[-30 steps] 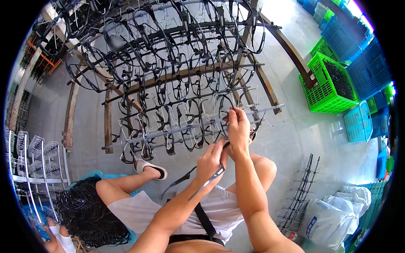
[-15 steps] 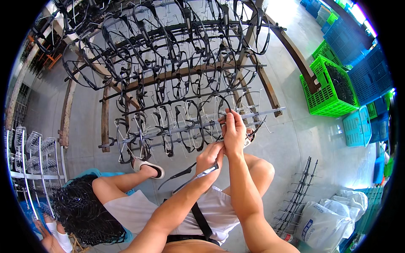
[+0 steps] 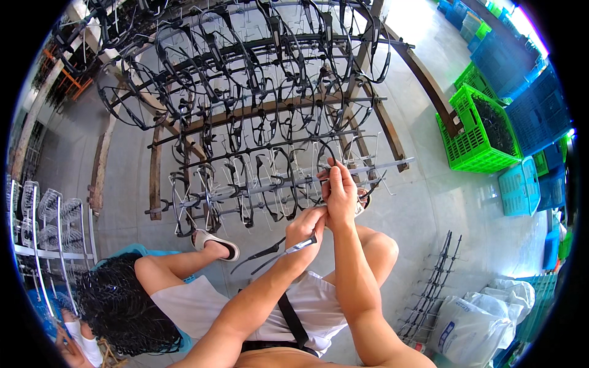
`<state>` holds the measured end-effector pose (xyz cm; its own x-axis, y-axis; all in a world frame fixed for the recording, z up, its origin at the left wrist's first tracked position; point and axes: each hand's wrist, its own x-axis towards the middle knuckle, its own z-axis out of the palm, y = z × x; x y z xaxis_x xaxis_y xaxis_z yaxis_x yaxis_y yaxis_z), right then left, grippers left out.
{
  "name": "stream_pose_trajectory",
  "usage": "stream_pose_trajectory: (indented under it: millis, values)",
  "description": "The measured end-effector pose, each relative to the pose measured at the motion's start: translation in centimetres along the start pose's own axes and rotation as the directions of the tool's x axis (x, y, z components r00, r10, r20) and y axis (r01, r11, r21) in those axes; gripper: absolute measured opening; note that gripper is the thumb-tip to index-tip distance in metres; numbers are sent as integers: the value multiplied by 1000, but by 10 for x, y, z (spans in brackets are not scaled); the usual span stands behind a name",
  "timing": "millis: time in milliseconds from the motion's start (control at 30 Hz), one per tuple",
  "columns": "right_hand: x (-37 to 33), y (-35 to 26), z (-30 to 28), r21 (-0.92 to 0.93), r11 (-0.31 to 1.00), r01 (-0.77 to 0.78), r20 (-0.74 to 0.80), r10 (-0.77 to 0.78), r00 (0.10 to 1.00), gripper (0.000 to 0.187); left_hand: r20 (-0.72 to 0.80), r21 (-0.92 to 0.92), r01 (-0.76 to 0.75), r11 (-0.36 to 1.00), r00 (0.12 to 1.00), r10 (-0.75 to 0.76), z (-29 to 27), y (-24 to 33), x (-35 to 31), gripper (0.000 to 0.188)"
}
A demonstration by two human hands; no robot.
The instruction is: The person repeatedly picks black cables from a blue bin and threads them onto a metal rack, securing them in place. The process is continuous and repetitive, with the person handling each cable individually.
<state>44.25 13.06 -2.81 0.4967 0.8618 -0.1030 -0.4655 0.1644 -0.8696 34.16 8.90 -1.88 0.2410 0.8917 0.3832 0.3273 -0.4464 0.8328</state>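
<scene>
My left hand [image 3: 305, 226] is closed around black eyeglass frames; their long curved temples [image 3: 273, 250] stick out below the fist toward the lower left. Just ahead and to the right, my right hand [image 3: 340, 189] has its fingertips pinched together at the right part of the lowest grey bar [image 3: 389, 163] of a rack. A black curved frame piece [image 3: 331, 150] shows right by those fingertips; the point of contact is partly hidden by my fingers. My two hands touch at the right wrist. Many similar black frames [image 3: 248, 178] hang on the wire hooks of the rack.
Beside my left leg a blue basket [image 3: 136, 250] is heaped with black frame parts [image 3: 126, 300]. Bare hooked bars [image 3: 434, 285] lie on the floor at right, near white plastic bags [image 3: 469, 322]. A green crate [image 3: 481, 144] stands farther right. Another person's hand [image 3: 70, 349] shows at lower left.
My hands have barely moved; the right fingertips stay at the bar and the left hand keeps hold of the eyeglass frames. The view has shifted very slightly.
</scene>
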Motion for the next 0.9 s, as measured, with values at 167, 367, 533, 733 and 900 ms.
stream_pose_trajectory:
  millis: [167, 367, 533, 733, 900]
  values:
    - [-2, -5, -6, 35, 999, -34, 2, 34, 999, 28, -49, -27, 10, 1000, 999, -11, 8, -3, 1, 15]
    - [-16, 6, -32, 13, 1000, 21, 38, -22, 999, 26, -137, -103, 29, 994, 990, -43, 14, -7, 6, 14]
    - [-42, 5, -27, -76, 997, -32, 31, 34, 999, 37, -153, -421, 123, 899, 967, -205, 25, -19, -8, 17]
    - [-27, 24, -75, -51, 995, 89, 189, -78, 979, 38, -106, -204, 167, 965, 976, -191, 35, -18, -1, 12]
    - [-34, 17, -54, -197, 971, 132, 99, -115, 988, 38, -176, -245, 152, 957, 964, -198, 36, -10, -1, 13]
